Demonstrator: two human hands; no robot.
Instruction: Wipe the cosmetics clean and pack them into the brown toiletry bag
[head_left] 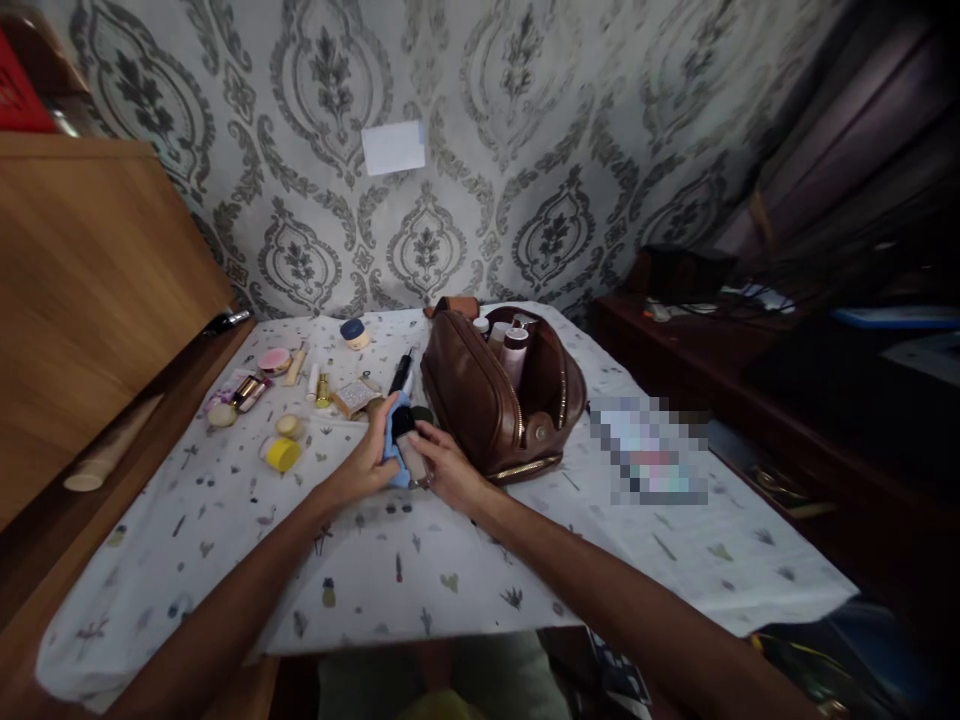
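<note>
The left hand (366,464) holds a cloth (391,438) against the bottle (410,456); the right hand (454,474) grips its side. The bottle's cap points away, left of the open bag (474,400), which is nearer the right hand.

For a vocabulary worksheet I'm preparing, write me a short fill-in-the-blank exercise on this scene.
1. The left hand holds a cloth whose colour is ____.
2. The right hand touches a bottle whose cap is coloured ____.
3. The open bag is coloured ____.
4. In the picture, the bag is to the ____ of the jar with the dark blue lid.

Missing words: blue; black; brown; right.
</note>
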